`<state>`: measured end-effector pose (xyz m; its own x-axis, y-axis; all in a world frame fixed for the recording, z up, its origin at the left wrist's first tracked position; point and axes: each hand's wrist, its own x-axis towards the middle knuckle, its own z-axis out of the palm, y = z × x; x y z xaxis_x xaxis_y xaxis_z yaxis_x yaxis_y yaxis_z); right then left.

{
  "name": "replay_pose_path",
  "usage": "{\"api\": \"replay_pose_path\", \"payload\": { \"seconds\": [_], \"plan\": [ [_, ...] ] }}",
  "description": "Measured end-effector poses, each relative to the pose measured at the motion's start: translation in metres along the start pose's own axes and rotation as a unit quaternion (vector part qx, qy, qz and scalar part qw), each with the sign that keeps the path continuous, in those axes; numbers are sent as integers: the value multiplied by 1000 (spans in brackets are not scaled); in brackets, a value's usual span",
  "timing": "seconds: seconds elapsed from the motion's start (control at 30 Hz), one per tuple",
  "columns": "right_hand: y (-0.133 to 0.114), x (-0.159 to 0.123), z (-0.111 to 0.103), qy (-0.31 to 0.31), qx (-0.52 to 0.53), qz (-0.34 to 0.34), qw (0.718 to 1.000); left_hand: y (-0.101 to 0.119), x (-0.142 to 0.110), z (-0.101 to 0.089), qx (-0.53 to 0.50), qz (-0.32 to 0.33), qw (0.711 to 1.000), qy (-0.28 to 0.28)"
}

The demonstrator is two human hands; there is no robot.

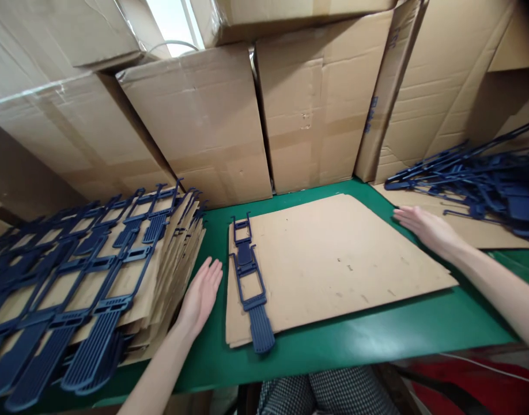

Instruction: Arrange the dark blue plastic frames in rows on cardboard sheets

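A stack of flat cardboard sheets [333, 253] lies in the middle of the green table. Along its left edge rests one dark blue plastic part [250, 276], a long jointed frame with rectangular openings and a ribbed foot that overhangs the front edge. My left hand [201, 294] is held between this stack and the layered pile at left, fingers extended, holding nothing. Beyond the stack's right edge, my right hand [426, 227] is also empty, its fingers stretched out close to the cardboard. Whether either hand touches a sheet I cannot tell.
At left stands a tall pile of cardboard layers [161, 276] with rows of blue frames [113, 288] on top. Loose blue parts [498, 184] are heaped on another cardboard sheet [437, 207] at right. Large cartons [204, 121] line the back of the green table [333, 351].
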<state>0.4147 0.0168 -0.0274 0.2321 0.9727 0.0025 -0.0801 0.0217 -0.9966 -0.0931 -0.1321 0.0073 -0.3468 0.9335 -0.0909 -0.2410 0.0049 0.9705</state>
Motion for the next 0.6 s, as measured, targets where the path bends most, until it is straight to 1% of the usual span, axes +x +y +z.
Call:
{"api": "replay_pose_path", "payload": {
  "seconds": [0.07,0.17,0.27,0.37,0.47,0.6],
  "plan": [
    [4,-1,13,-26,18,5,999,0,28,16,36,9,999,24],
    [4,9,34,-60,27,10,998,-1,68,37,56,22,998,27],
    [3,29,45,-48,44,0,998,-2,99,55,73,40,996,35],
    [4,52,50,-36,44,-16,998,-4,124,69,83,74,993,47],
    [4,68,55,-30,41,-23,998,-8,142,75,103,108,988,51],
    [0,73,58,-26,31,-21,999,-14,156,71,153,145,977,42]
  ]
}}
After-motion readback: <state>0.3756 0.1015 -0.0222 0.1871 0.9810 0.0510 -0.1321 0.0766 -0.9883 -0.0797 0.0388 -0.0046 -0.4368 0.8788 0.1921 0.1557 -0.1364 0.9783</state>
